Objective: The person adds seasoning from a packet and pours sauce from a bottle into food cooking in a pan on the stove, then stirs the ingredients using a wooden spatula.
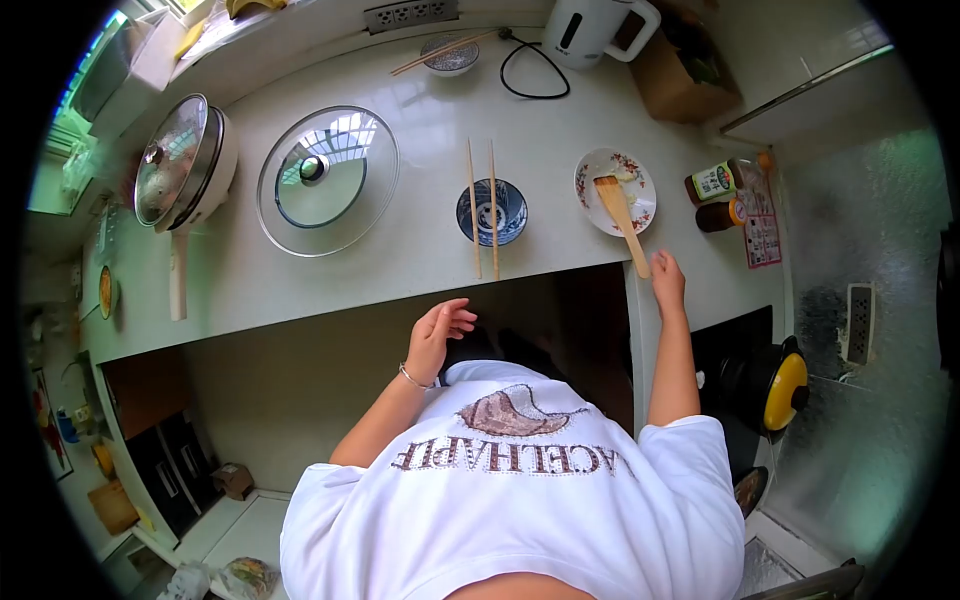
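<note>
My right hand [668, 280] is beside the handle end of a wooden spatula [617, 207]; a contact between them is hard to make out. The spatula's blade rests on a white plate [592, 211] with a floral rim, and its handle sticks out past the counter edge. Some pale food bits [629, 178] lie on this plate. My left hand [441, 335] hovers in front of the counter, fingers loosely bent and apart, holding nothing. Nearest to it stands a blue patterned bowl [512, 212] with two chopsticks [493, 215] laid across its top.
Left on the counter [420, 260] lies a glass lid [380, 200], beside a lidded pan [185, 170] with its handle toward me. Behind are a small bowl [452, 62] with chopsticks and a white kettle [592, 30]. Two jars [715, 182] stand right, above a yellow-lidded pot [785, 392].
</note>
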Available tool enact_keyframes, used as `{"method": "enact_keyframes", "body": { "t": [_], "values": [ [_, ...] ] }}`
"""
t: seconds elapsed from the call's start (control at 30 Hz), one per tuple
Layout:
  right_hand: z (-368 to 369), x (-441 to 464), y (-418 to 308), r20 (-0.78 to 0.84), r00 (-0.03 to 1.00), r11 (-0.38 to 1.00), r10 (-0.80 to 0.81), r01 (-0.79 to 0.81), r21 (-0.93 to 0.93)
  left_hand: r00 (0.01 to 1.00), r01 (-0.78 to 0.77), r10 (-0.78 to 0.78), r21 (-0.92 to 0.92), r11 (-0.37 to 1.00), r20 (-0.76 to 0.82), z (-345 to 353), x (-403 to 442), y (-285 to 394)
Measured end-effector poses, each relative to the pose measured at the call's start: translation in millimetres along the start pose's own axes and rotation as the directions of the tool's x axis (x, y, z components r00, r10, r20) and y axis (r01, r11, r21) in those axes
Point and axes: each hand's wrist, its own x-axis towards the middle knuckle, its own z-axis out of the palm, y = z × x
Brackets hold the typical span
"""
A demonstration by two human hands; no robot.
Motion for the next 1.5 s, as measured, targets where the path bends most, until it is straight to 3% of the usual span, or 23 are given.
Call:
{"method": "enact_keyframes", "body": {
  "t": [0.07,0.1,0.17,0.2,0.27,0.3,0.4,0.47,0.6,0.83,1.07,1.2,1.27,1.37,1.5],
  "values": [
    [8,-8,4,0.147,0.941,0.914,0.304,-0.332,0.232,0.999,0.026,-0.024,-0.047,0.999,0.037,-22,4,-2],
    [6,-14,-6,0.139,0.940,0.913,0.310,-0.336,0.232,1.000,-0.002,0.003,-0.042,0.999,0.017,-28,6,0],
    [-1,-29,-33,0.390,0.791,0.558,0.473,-0.611,0.562,1.000,-0.012,0.012,-0.006,1.000,0.016,-38,12,5],
    [0,-30,-32,0.379,0.791,0.553,0.481,-0.609,0.569,0.999,-0.011,0.011,-0.005,1.000,0.032,-41,13,8],
    [8,-25,-25,0.481,0.754,0.351,0.448,-0.643,0.681,0.999,-0.008,0.007,0.027,1.000,0.049,-45,15,15],
    [12,-21,-21,0.472,0.755,0.344,0.455,-0.638,0.689,0.998,-0.001,0.000,0.026,1.000,0.061,-48,16,16],
    [15,-15,-15,0.478,0.795,0.288,0.374,-0.589,0.755,0.997,0.002,-0.005,0.030,1.000,0.075,-51,13,22],
    [9,-20,-27,0.427,0.872,0.339,0.238,-0.487,0.805,0.995,0.021,-0.024,0.027,0.999,0.100,-56,12,22],
    [-4,-45,-43,0.271,0.945,0.263,0.182,-0.312,0.913,0.989,0.100,-0.099,0.002,0.995,0.113,-61,14,24],
    [10,-71,-41,0.223,0.956,0.301,0.190,-0.273,0.914,0.954,0.063,-0.079,0.065,0.996,0.290,-32,30,22],
    [-3,-104,-60,0.139,0.964,0.168,0.225,-0.179,0.969,0.798,0.152,-0.191,0.116,0.982,0.572,32,28,3],
    [-53,-142,-64,0.007,0.974,0.073,0.225,-0.024,0.997,0.666,0.173,-0.292,0.238,0.956,0.686,76,14,-6],
    [-97,-185,-56,-0.137,0.961,0.036,0.241,0.132,0.991,0.572,0.142,-0.306,0.276,0.951,0.761,103,1,-12],
    [-154,-256,-50,-0.331,0.896,0.112,0.296,0.311,0.944,0.551,0.109,-0.330,0.326,0.939,0.767,130,-5,-25],
    [-206,-368,-13,-0.621,0.621,0.369,0.478,0.500,0.784,0.420,0.064,-0.409,0.423,0.904,0.810,180,-26,-52]
  ]
}}
